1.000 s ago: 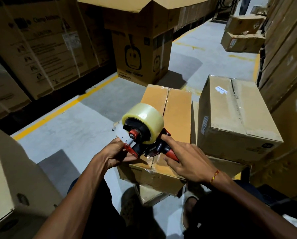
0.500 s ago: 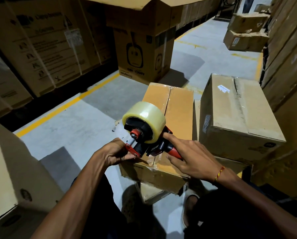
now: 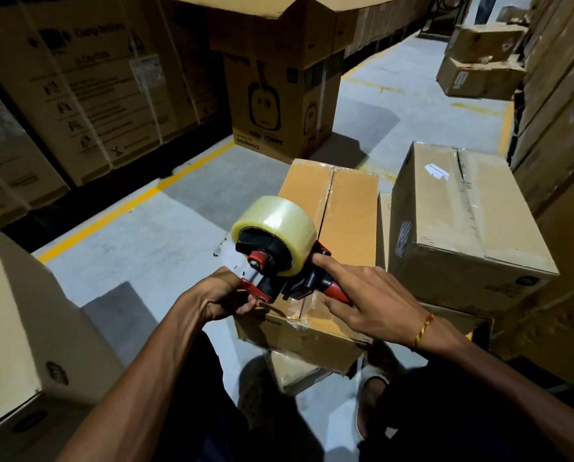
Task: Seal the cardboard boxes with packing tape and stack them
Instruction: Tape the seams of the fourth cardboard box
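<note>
My right hand (image 3: 372,301) grips the tape dispenser (image 3: 279,258) handle, my left hand (image 3: 219,295) pinches its front end, both at the near edge of the cardboard box (image 3: 349,221) beneath them.

One head-worn wide-angle view; looks forward and down, close over a cardboard box (image 3: 342,208); warehouse floor (image 3: 179,235) beyond.

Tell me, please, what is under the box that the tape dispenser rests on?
Under the box a smaller cardboard box shows, its near corner sticking out below. The rest of it, and the floor beneath, are covered by the upper box and the person's legs.
</note>
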Tool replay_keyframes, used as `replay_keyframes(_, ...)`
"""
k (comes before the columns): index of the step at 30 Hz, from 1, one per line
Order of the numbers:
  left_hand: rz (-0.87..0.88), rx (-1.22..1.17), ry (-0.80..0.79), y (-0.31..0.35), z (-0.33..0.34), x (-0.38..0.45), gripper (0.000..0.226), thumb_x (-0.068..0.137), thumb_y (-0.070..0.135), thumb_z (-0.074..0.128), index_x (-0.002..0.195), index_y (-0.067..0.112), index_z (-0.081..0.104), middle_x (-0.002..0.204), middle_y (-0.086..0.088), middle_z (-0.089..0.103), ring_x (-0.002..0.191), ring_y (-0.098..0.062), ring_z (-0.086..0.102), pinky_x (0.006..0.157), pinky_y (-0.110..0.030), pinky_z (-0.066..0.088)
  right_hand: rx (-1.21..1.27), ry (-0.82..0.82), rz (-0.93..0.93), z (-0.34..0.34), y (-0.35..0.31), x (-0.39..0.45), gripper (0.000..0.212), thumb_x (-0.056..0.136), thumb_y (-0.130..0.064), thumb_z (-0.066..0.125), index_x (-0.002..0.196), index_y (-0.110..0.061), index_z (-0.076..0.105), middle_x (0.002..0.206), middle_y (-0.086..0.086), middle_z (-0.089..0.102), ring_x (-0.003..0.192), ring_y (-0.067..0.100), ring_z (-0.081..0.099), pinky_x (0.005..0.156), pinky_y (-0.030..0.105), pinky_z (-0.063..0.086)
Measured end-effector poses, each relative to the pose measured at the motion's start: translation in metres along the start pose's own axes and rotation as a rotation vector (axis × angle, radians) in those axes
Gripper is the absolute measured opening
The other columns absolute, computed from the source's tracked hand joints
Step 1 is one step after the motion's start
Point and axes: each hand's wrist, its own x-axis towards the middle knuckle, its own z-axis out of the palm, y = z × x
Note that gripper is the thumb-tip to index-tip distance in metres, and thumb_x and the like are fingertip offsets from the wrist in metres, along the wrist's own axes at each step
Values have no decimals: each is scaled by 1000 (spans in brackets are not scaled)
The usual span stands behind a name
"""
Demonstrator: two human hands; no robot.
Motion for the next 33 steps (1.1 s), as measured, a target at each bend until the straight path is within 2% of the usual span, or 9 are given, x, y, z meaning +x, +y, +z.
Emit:
replay_keyframes(7,134,-25,146,-8,8,5,37,98,-14,25,84,9,50,87,-12,46,61,-23,41,37,-24,43,-44,18,-46,3,4,5,69,101,-40,56,157,-36,16,120,0,69,75,24,62,65,40,54)
replay_keyframes(9,212,8,145,-13,10,2,39,95,-20,30,84,9,56,85,-13,50,60,-25,44,43,-25,44,-56,-10,-55,2,7,7,69,102,-42,53,158,-37,14,120,0,68,79,24,62,68,39,53)
replay_keyframes(11,259,64,223,-18,3,2,40,87,-26,40,81,9,58,82,-14,56,66,-28,51,60,-31,49,-79,-45,-76,1,11,9,68,102,-43,52,159,-37,14,121,0,68,82,26,63,66,35,48)
replay_keyframes(12,262,87,272,-21,-4,3,37,85,-25,45,78,9,57,79,-15,57,64,-26,53,63,-31,49,-89,-59,-89,-1,15,8,67,102,-42,53,158,-37,16,122,0,68,83,27,63,64,34,42)
replay_keyframes(14,263,108,316,-24,-21,4,31,86,-17,54,70,9,54,64,-14,56,52,-21,50,52,-22,46,-95,-91,-105,-2,23,4,67,101,-41,55,158,-35,20,121,2,69,83,29,63,64,33,34)
replay_keyframes(18,292,178,350,-34,-33,9,34,88,-11,60,62,10,54,44,-2,52,51,-20,46,51,-21,40,-53,-180,-44,7,32,-7,69,101,-48,52,155,-44,9,111,1,69,79,24,61,67,36,43)
replay_keyframes(23,320,160,427,-58,-38,20,26,91,7,71,67,9,63,56,-5,57,59,-22,52,59,-28,42,-6,-181,-19,27,39,-11,69,101,-54,48,154,-42,5,96,-3,65,71,18,58,70,37,48)
replay_keyframes(27,378,219,511,-72,-32,18,21,93,9,69,72,8,66,65,-5,64,62,-21,60,67,-35,51,-10,-187,-35,40,40,-16,68,102,-54,47,158,-39,12,113,-4,68,79,19,62,72,33,45)
replay_keyframes(33,430,272,603,-86,-26,16,21,95,10,65,74,10,66,74,-8,68,69,-23,60,66,-33,48,-79,-32,-185,70,47,-30,58,97,-52,44,151,-36,31,106,-10,72,65,14,67,50,25,48)
